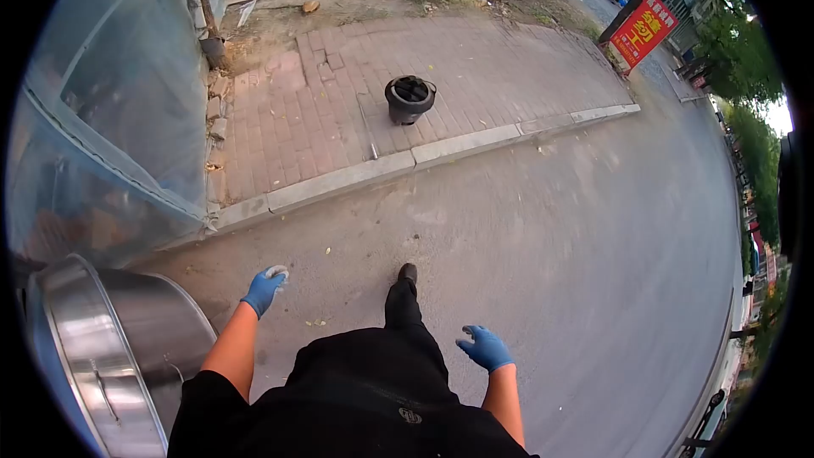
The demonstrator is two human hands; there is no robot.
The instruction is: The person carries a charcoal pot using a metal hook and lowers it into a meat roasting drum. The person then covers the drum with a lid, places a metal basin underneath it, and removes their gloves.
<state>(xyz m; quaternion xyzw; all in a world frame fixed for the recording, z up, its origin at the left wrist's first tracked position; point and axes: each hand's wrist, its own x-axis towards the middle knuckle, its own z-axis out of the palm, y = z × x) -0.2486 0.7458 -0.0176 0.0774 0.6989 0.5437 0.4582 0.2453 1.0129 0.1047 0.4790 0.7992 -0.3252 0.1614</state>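
My left hand [264,290], in a blue glove, is held out in front of me over the grey pavement. Its fingers are curled together, and something pale grey-white shows at the fingertips; whether this is a held object or dirt on the glove I cannot make out. My right hand [486,348], also blue-gloved, hangs over the pavement on the other side with its thumb apart from the loosely bent fingers and nothing in it. Nearest my left arm is a large shiny metal vessel [157,322] with a handled round lid [106,356].
A black round stove or bucket [409,102] with dark lumps inside stands on the brick sidewalk [280,119]. A thin metal rod [369,131] lies beside it. The raised kerb [462,144] crosses ahead. Plastic sheeting [110,93] is at left, a red sign [642,32] at right.
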